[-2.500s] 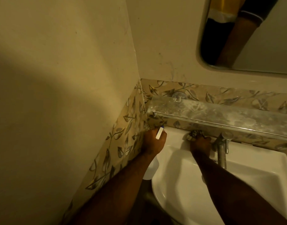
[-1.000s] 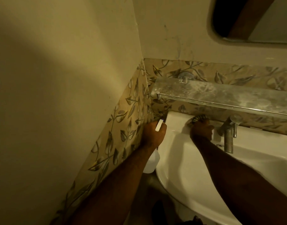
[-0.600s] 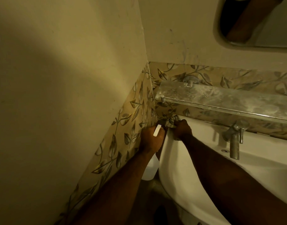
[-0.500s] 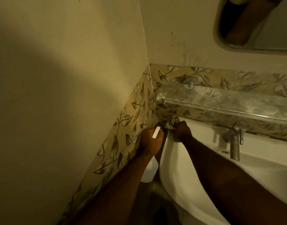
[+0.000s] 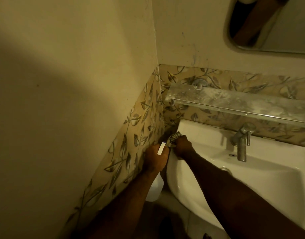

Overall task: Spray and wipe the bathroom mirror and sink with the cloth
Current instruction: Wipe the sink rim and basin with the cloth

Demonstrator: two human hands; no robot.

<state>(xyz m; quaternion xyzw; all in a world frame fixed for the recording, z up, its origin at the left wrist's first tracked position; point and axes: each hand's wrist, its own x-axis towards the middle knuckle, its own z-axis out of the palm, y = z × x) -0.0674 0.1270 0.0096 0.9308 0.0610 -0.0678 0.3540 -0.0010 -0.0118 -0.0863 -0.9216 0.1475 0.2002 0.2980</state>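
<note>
Sink (image 5: 208, 135) back-left corner: right hand (image 5: 182, 146) clamped on bunched cloth (image 5: 173, 138) at the rim, basin runs rightward from it; left hand (image 5: 155, 159) grips spray bottle (image 5: 155, 188) just outside sink's left edge.

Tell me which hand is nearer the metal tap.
Right. The right hand, gripping a striped cloth, is left of the silver metal tap; the left hand, holding a spray bottle, is farther left.

Dim yellowish light, broad wall shadow, wide-angle bending

text: none legible | brands: none | spray bottle (image 5: 154, 189): no print readable
</note>
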